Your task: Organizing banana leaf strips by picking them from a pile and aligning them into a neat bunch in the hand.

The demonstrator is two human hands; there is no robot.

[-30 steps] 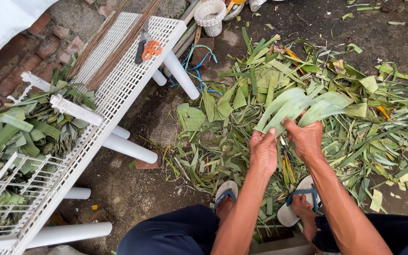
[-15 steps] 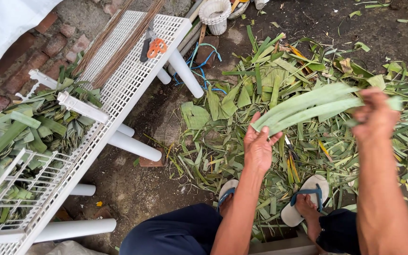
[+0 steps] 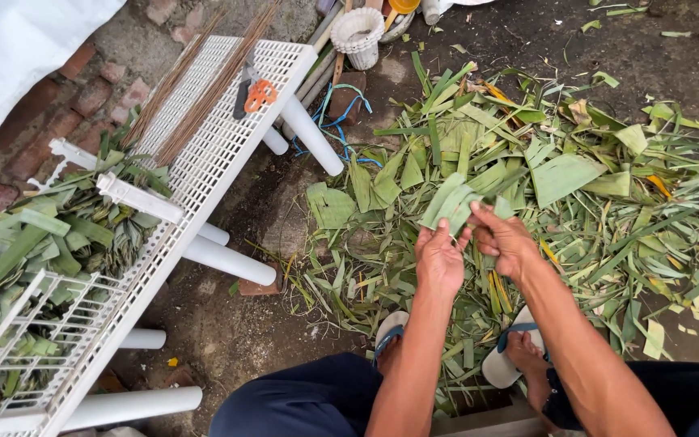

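Both hands, left hand (image 3: pixel 440 260) and right hand (image 3: pixel 505 239), now brought together, fingers gripping the leaf strip (image 3: pixel 451 202), folded shorter than before.

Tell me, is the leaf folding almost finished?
Not nearly. Done: folded leaves are piled on the white rack. In hand: the left hand and right hand bend one leaf strip. Left: a big heap of loose leaves on the ground.

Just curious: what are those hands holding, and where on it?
Both hands, left and right, hold a folded green leaf strip by its lower end.
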